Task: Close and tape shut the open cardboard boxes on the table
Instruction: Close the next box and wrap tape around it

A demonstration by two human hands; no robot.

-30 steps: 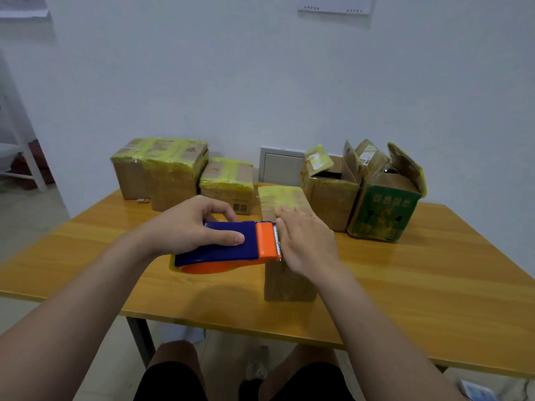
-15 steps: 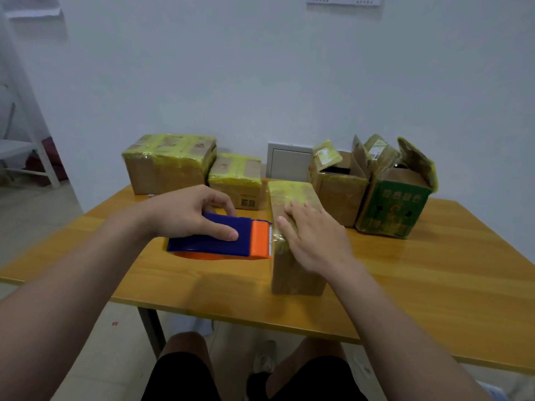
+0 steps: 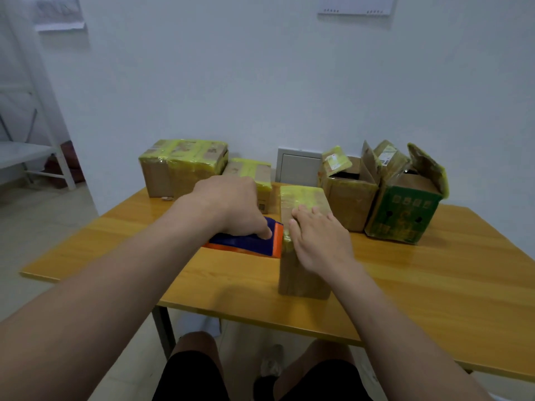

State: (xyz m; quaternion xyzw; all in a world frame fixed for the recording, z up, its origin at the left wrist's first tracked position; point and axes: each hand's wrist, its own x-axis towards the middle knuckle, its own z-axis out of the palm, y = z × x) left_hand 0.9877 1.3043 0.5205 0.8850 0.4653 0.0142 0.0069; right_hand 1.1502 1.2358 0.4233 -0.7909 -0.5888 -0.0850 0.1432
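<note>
The person sits at the wooden table (image 3: pixel 434 285), knees showing beneath its near edge. The left hand (image 3: pixel 231 209) is clamped round a blue-and-orange tape dispenser (image 3: pixel 246 243), thumb pressed on its blue side. The dispenser's orange end sits right up against the left side of a tall narrow box (image 3: pixel 301 274) near the middle of the table. That box is closed, its top covered in yellow tape. The right hand (image 3: pixel 318 238) lies flat on the near part of that top, fingers straight and a little spread — pressing down, not curled round anything.

Behind and to the right stand two boxes with their flaps up: a brown open box (image 3: pixel 347 204) and, touching its right side, a green printed box (image 3: pixel 402 215), both with yellow tape on the flaps. At the back left, toward the wall, sits a large taped box (image 3: pixel 179 169), closed, and just beside it a smaller taped box (image 3: pixel 254 172) — partly hidden by the left hand. A white wall panel (image 3: pixel 298 169) shows between the smaller box and the open brown one
</note>
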